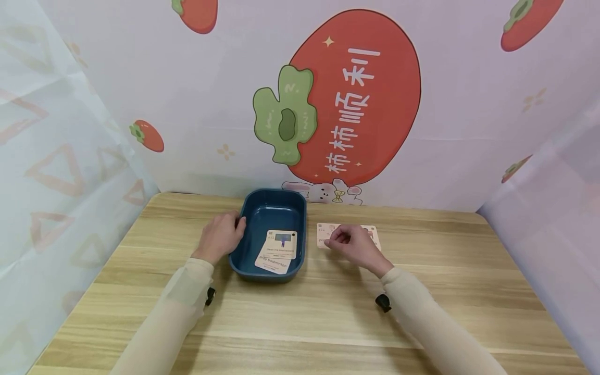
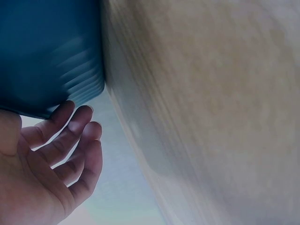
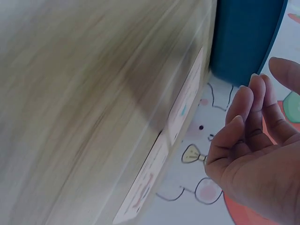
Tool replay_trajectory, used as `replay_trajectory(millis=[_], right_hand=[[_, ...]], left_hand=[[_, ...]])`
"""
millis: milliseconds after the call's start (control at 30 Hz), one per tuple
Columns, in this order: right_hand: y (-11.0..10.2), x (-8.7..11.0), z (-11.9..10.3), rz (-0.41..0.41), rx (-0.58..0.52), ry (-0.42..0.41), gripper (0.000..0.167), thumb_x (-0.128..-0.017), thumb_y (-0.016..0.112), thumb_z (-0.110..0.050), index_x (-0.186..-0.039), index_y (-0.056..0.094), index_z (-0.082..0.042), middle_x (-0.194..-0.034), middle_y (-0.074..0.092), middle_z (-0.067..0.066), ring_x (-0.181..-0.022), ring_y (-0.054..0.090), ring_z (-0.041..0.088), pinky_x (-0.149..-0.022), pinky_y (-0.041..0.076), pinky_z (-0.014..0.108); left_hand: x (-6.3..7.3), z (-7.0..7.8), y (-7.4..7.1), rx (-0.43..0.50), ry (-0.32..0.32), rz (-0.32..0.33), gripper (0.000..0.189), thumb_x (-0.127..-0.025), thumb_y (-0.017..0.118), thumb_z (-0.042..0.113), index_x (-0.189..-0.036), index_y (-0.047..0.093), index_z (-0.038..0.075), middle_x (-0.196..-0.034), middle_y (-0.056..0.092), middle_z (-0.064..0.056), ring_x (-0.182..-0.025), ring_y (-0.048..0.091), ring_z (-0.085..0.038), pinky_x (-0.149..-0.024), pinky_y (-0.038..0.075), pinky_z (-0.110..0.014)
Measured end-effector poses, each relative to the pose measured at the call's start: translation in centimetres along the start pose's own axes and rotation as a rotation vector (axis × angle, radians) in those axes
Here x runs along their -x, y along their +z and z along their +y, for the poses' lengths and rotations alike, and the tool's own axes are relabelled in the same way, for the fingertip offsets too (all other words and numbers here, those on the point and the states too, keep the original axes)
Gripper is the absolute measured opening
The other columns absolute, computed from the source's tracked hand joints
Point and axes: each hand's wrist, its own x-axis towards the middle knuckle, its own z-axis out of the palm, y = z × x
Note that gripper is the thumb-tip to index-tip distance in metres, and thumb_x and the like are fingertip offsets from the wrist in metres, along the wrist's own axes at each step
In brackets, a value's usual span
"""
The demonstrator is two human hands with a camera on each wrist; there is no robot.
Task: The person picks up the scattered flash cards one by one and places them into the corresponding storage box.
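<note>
A dark blue plastic box (image 1: 254, 271) stands on the table, with two printed cards inside. The upper card (image 1: 281, 239) reads "clean the blackboard"; the lower card (image 1: 269, 264) reads "play badminton". At the box's left side, my left hand (image 1: 219, 235) holds the rim, thumb over it and fingers against the outer wall (image 2: 61, 70). My right hand (image 1: 357, 247) hovers over two cards lying side by side, fingers bent, thumb apart, nothing between them. It partly hides the left card (image 1: 323, 234) and the right card (image 1: 373, 232). In the right wrist view both cards (image 3: 145, 183) lie flat, below the fingertips.
The wooden table (image 1: 304, 323) ends at the back against a backdrop (image 1: 211, 78) printed with persimmons and a rabbit. Fabric side walls (image 1: 70, 156) bound the table left and right. A small black device (image 1: 383, 302) sits at each wrist.
</note>
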Motion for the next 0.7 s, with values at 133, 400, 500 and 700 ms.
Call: replay_trajectory(millis=[133, 400, 500, 700], right_hand=[[-0.7, 0.1, 0.9, 0.004, 0.011, -0.023, 0.012, -0.091, 0.077, -0.016, -0.087, 0.070, -0.008, -0.079, 0.063, 0.003, -0.072, 0.055, 0.019, -0.064, 0.048, 0.029], [-2.0, 0.4, 2.3, 0.015, 0.030, -0.012, 0.013, -0.089, 0.079, -0.014, -0.088, 0.069, -0.006, -0.078, 0.061, 0.004, -0.071, 0.054, 0.019, -0.061, 0.046, 0.026], [-2.5, 0.5, 2.8, 0.010, 0.028, -0.011, 0.014, -0.089, 0.079, -0.014, -0.090, 0.068, -0.005, -0.079, 0.061, 0.005, -0.072, 0.054, 0.019, -0.060, 0.045, 0.026], [-3.5, 0.6, 4.1, 0.004, 0.051, 0.001, 0.018, -0.087, 0.080, -0.013, -0.093, 0.067, -0.003, -0.081, 0.061, 0.006, -0.073, 0.055, 0.020, -0.062, 0.046, 0.027]], left_hand=[[0.0, 0.0, 0.0, -0.001, -0.003, 0.000, 0.029, -0.106, 0.051, 0.025, -0.088, 0.063, 0.005, -0.070, 0.056, -0.006, -0.061, 0.054, -0.023, -0.053, 0.042, -0.035], [0.0, 0.2, -0.2, -0.004, -0.010, -0.008, 0.030, -0.106, 0.050, 0.027, -0.094, 0.065, 0.004, -0.073, 0.058, -0.006, -0.064, 0.055, -0.024, -0.055, 0.044, -0.035], [0.0, 0.2, -0.2, -0.005, -0.009, -0.010, 0.030, -0.106, 0.050, 0.027, -0.094, 0.065, 0.004, -0.073, 0.058, -0.007, -0.064, 0.055, -0.024, -0.055, 0.044, -0.036], [0.0, 0.0, -0.1, -0.009, -0.008, -0.008, 0.030, -0.106, 0.050, 0.026, -0.095, 0.065, 0.003, -0.074, 0.058, -0.007, -0.065, 0.055, -0.024, -0.056, 0.044, -0.036]])
